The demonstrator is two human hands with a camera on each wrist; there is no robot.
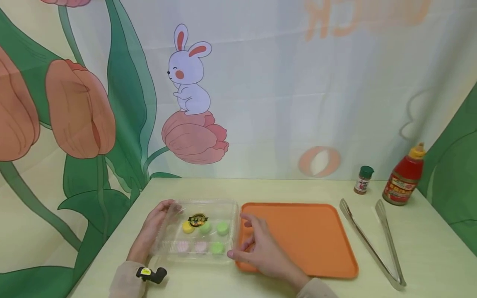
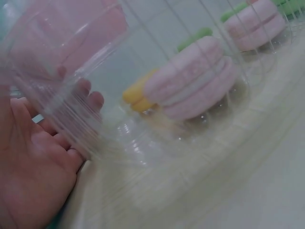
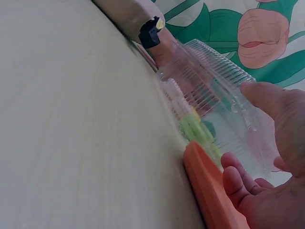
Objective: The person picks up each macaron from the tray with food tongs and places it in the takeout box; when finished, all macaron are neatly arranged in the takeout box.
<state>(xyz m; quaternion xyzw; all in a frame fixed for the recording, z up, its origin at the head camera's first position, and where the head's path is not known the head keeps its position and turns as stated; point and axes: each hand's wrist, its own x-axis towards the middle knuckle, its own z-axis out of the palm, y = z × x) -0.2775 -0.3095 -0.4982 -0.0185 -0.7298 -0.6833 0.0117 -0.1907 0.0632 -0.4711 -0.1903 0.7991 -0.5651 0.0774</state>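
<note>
A clear plastic box (image 1: 175,214) with a black and gold label lies on the table, its lid down. Yellow, pink and green macarons (image 1: 222,228) show through it; pink macarons (image 2: 190,78) lie nearest in the left wrist view. My left hand (image 1: 152,223) holds the box's left end, its fingers bent round the far corner and seen through the plastic. My right hand (image 1: 262,248) is at the box's right edge. Its thumb is beside the near corner, while the other fingers are loosely bent over the orange tray's left rim, gripping nothing.
The orange tray (image 1: 305,240) lies right of the box. Metal tongs (image 1: 372,244) lie spread beside it. A small green-capped shaker (image 1: 363,180) and a red sauce bottle (image 1: 404,178) stand at the back right. A printed curtain (image 1: 268,91) hangs behind the table.
</note>
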